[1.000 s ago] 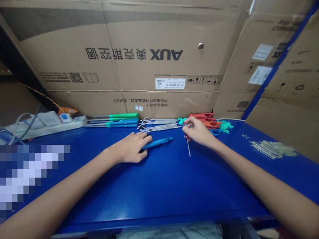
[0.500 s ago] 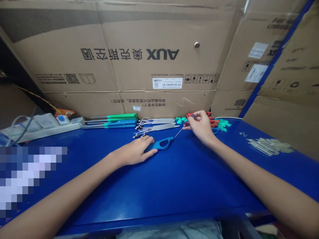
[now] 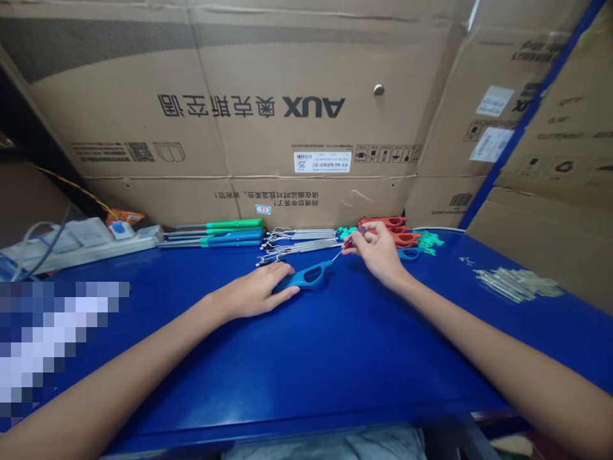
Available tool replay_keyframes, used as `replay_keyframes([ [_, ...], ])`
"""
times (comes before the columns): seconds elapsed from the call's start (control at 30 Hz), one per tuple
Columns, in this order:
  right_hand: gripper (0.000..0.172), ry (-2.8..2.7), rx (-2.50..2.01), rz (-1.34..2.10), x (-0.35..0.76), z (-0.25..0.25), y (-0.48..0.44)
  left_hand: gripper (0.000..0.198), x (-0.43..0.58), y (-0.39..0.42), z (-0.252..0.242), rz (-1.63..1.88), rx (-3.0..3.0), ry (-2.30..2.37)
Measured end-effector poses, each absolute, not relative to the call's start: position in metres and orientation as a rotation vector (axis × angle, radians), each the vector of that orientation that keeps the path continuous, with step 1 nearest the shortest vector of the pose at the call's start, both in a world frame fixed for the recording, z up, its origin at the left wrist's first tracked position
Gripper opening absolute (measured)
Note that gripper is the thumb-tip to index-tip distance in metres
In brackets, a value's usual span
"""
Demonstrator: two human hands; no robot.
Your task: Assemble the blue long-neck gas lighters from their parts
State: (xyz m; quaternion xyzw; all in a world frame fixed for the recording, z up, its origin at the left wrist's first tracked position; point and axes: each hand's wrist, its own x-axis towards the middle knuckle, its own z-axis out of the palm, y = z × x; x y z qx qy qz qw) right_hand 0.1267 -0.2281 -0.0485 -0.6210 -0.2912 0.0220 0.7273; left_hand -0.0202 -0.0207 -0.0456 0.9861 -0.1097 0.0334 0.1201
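Observation:
My left hand [image 3: 261, 291] grips a blue plastic handle [image 3: 312, 276] with an oval opening, low over the blue table. Its narrow end points right. In my right hand [image 3: 380, 255] is a small screwdriver [image 3: 349, 243] with a dark red, see-through grip, pinched between the fingers. Its thin metal shaft slants down to the narrow end of the blue handle; whether the tip has gone inside, I cannot tell. Just behind my right hand lie red handles [image 3: 405, 239] of the same kind and another blue one [image 3: 409, 254].
Green and blue rods [image 3: 234, 234] lie at the back left, beside silver tubes with wires [image 3: 306, 237]. Small green parts [image 3: 430, 241] sit right of the red handles. Clear plastic pieces [image 3: 520, 283] lie far right. A power strip [image 3: 90, 241] runs along the left; cardboard [image 3: 249, 57] walls the back.
My right hand has moved slightly left and down with the screwdriver, bringing its grip closer to the blue handle. My left hand and the blue handle have barely shifted.

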Motion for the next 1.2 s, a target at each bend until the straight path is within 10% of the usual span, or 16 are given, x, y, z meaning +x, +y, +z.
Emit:
replay_keyframes([
  [0.77,0.02,-1.073,-1.635,-0.275,0.108,-0.045,-0.237,0.031,-0.013,-0.016,-0.04,0.447,2.195,-0.043],
  [1.2,0.017,-1.216,-1.726,-0.45,0.11,-0.046,-0.239,0.084,-0.021,-0.039,-0.035,0.201,1.581,-0.09],
])
